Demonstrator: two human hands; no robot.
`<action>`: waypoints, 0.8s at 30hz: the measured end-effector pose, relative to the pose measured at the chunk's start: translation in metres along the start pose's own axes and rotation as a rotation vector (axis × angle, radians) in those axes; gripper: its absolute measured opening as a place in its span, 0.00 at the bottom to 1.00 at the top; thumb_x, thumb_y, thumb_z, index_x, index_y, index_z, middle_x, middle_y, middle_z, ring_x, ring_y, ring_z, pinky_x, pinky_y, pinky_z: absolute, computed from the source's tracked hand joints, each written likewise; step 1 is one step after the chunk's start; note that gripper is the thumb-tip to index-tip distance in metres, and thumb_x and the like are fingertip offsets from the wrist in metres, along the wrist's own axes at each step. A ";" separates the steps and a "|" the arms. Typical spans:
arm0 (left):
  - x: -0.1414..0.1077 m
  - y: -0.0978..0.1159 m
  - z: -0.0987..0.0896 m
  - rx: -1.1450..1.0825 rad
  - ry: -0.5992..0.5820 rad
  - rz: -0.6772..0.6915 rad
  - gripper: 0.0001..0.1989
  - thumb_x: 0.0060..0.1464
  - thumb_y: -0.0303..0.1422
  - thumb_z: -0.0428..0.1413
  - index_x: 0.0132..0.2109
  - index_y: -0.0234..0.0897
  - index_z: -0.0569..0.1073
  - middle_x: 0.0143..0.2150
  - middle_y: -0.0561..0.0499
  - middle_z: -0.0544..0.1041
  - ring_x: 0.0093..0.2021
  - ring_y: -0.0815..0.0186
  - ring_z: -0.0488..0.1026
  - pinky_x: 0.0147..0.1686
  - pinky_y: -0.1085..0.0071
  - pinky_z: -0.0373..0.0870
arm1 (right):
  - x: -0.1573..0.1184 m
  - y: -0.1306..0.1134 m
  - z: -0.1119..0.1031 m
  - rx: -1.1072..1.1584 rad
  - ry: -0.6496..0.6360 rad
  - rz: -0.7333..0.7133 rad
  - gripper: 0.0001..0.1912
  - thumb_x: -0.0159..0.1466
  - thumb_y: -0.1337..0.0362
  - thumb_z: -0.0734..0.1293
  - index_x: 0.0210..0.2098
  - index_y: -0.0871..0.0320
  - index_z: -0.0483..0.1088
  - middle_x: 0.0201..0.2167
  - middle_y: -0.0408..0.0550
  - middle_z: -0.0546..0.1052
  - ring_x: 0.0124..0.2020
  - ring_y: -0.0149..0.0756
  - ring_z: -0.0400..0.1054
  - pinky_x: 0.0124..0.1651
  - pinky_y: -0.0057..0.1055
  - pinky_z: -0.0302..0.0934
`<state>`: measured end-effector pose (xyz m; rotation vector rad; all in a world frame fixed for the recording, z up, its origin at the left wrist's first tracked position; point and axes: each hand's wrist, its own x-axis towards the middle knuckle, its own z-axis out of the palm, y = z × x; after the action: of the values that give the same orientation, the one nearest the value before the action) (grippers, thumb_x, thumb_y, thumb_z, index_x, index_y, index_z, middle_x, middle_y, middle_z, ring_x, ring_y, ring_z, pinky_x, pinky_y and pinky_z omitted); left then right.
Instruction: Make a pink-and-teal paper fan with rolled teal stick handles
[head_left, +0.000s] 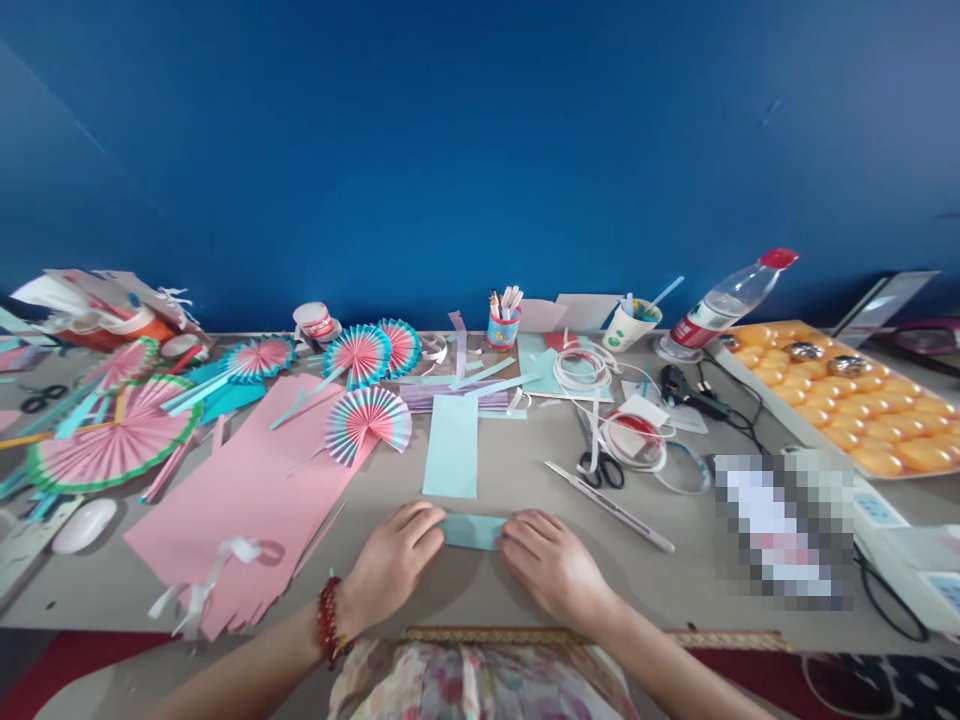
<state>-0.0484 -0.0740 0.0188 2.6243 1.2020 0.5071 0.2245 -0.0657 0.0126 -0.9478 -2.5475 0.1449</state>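
Right at the near edge of the grey table [525,590], a small folded piece of light blue paper [472,531] lies flat between the two hands. The left hand [394,560] presses its curled fingers on the paper's left end, and the right hand [551,565] does the same on the right end, so only the middle strip shows. Neither hand is wrapped around anything; both rest palm down, pinning the paper to the table. Just beyond it lies a larger light blue sheet [451,447], and a big pink sheet [247,500] spreads to the left. A craft knife [609,506] and scissors [600,468] lie near on the right. Bare tabletop remains close around the hands.
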 end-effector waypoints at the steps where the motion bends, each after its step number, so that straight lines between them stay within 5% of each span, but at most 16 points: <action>1: -0.001 0.000 0.001 -0.009 -0.003 -0.014 0.09 0.66 0.25 0.47 0.42 0.37 0.72 0.51 0.46 0.74 0.53 0.60 0.70 0.51 0.63 0.71 | -0.001 -0.001 -0.001 0.010 -0.004 0.025 0.10 0.70 0.68 0.59 0.37 0.56 0.72 0.38 0.50 0.77 0.44 0.40 0.68 0.49 0.38 0.63; 24: 0.004 0.008 -0.003 -0.117 0.102 -0.181 0.08 0.65 0.26 0.47 0.39 0.38 0.70 0.44 0.48 0.72 0.43 0.62 0.71 0.44 0.63 0.70 | -0.001 0.003 -0.011 0.201 0.000 0.272 0.08 0.70 0.65 0.60 0.35 0.55 0.69 0.37 0.48 0.74 0.40 0.39 0.67 0.45 0.36 0.62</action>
<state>-0.0412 -0.0762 0.0248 2.3897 1.3803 0.6618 0.2315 -0.0647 0.0214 -1.2060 -2.3382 0.4703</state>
